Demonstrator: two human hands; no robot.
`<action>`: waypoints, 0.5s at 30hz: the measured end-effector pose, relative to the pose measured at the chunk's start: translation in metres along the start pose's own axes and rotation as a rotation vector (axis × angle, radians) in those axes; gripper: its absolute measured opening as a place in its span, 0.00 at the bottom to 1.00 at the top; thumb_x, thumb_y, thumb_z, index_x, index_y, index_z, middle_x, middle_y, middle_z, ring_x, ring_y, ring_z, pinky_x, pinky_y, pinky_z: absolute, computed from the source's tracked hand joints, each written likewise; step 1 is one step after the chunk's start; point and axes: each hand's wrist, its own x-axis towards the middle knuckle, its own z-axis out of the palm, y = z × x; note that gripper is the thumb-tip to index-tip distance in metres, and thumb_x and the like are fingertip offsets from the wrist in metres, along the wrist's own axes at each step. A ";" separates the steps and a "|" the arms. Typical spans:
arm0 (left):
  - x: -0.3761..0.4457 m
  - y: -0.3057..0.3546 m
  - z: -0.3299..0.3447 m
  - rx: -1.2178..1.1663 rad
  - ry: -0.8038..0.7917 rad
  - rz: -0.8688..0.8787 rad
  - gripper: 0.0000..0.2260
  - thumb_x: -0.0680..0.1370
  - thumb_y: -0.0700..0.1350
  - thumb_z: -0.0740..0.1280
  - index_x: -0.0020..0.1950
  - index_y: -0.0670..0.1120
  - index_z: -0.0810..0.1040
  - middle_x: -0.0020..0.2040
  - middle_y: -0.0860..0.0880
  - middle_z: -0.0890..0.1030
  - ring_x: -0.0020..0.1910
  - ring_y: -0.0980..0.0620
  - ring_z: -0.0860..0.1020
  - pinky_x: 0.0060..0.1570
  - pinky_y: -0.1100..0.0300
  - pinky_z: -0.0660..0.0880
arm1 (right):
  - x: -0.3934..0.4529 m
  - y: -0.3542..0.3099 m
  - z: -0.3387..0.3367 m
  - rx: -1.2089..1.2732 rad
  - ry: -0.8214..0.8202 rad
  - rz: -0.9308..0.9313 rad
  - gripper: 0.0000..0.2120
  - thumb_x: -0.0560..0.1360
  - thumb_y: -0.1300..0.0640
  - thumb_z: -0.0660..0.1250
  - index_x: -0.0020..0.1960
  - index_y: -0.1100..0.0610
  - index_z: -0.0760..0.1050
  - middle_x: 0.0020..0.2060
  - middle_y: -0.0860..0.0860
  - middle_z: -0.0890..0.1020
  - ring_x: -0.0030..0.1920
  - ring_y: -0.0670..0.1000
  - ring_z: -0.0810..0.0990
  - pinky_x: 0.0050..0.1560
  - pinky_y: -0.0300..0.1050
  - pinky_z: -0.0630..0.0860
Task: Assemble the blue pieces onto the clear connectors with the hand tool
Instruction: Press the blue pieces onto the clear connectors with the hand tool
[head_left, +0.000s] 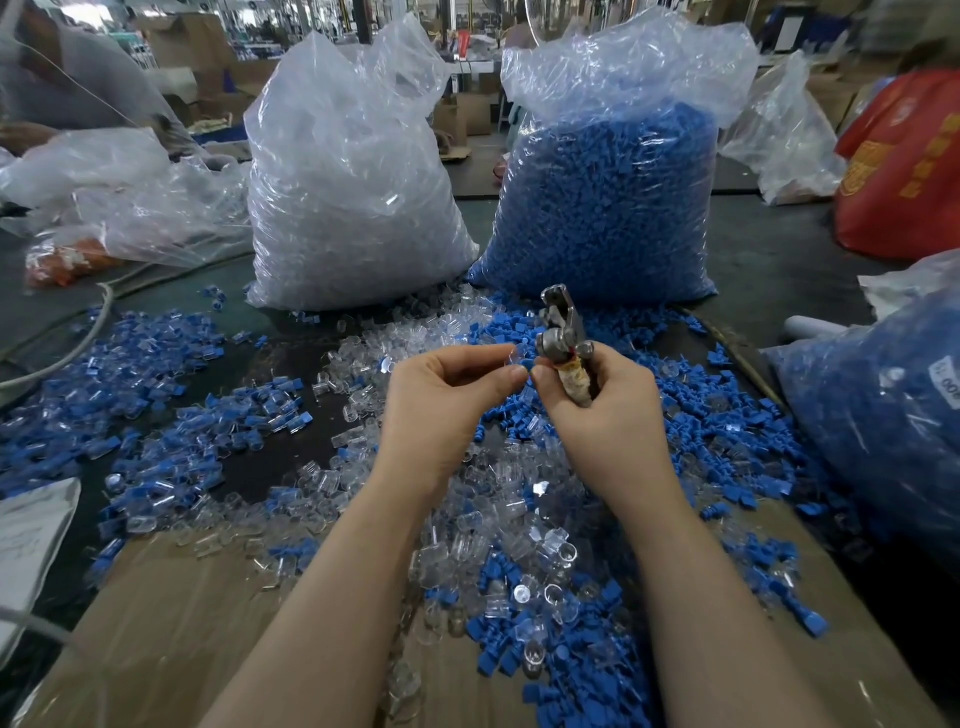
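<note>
My left hand (447, 395) pinches a small clear connector (514, 357) between thumb and forefinger, with a bit of blue showing at its tip. My right hand (597, 400) grips the metal hand tool (563, 332) by its wrapped handle, jaws pointing up and away. The two hands meet above the table's middle, fingertips almost touching. Loose blue pieces (691, 415) and clear connectors (498, 525) lie heaped under and around my hands.
A tall bag of clear connectors (353, 192) and a tall bag of blue pieces (608, 202) stand behind. Assembled blue-and-clear parts (156, 395) spread left. Another blue-filled bag (893, 415) sits right. Cardboard (171, 623) covers the near table. A person in red (904, 166) sits far right.
</note>
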 end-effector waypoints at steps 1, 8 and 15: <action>0.000 0.000 -0.001 -0.005 0.000 -0.001 0.09 0.71 0.37 0.76 0.50 0.44 0.85 0.43 0.47 0.87 0.46 0.50 0.85 0.47 0.63 0.80 | 0.000 0.000 0.000 0.009 -0.009 0.002 0.06 0.75 0.54 0.70 0.42 0.45 0.77 0.35 0.47 0.83 0.39 0.47 0.81 0.39 0.46 0.79; 0.002 -0.001 -0.002 -0.092 0.014 0.002 0.10 0.74 0.34 0.72 0.52 0.46 0.82 0.45 0.47 0.85 0.47 0.51 0.84 0.47 0.63 0.80 | 0.002 0.003 -0.003 -0.001 0.039 0.026 0.02 0.76 0.56 0.70 0.44 0.51 0.79 0.37 0.51 0.83 0.40 0.53 0.81 0.43 0.56 0.79; 0.003 0.001 -0.004 -0.066 0.011 0.066 0.10 0.74 0.34 0.72 0.53 0.46 0.80 0.46 0.47 0.84 0.45 0.53 0.83 0.47 0.62 0.79 | 0.002 0.007 -0.005 -0.096 -0.016 0.031 0.02 0.75 0.54 0.70 0.45 0.52 0.78 0.35 0.48 0.82 0.38 0.51 0.80 0.41 0.57 0.79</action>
